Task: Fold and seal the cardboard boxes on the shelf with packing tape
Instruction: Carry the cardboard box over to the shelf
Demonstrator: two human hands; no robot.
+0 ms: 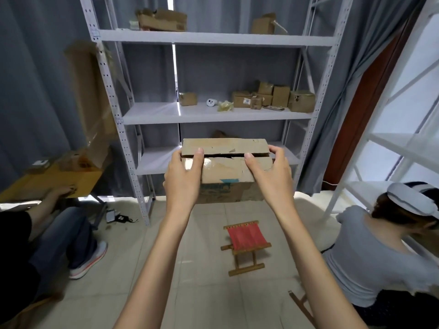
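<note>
A worn brown cardboard box [225, 172] with old tape and a blue print is held up in front of the grey metal shelf [213, 113]. Its two top flaps meet along a narrow gap. My left hand [184, 176] grips the box's left end, thumb on the top flaps. My right hand [270, 175] grips the right end, thumb on top, fingers round the far corner. Several small sealed boxes [280, 97] stand on the middle shelf, with a white tape dispenser [211, 102] and a crumpled wad of tape [225, 106] beside them.
A small red folding stool [245, 245] stands on the tiled floor below the box. A seated person [59, 236] handles a yellow box [54, 179] at the left. Another person [380, 252] sits at the right by a white rack [389, 141]. More boxes [161, 20] lie on the top shelf.
</note>
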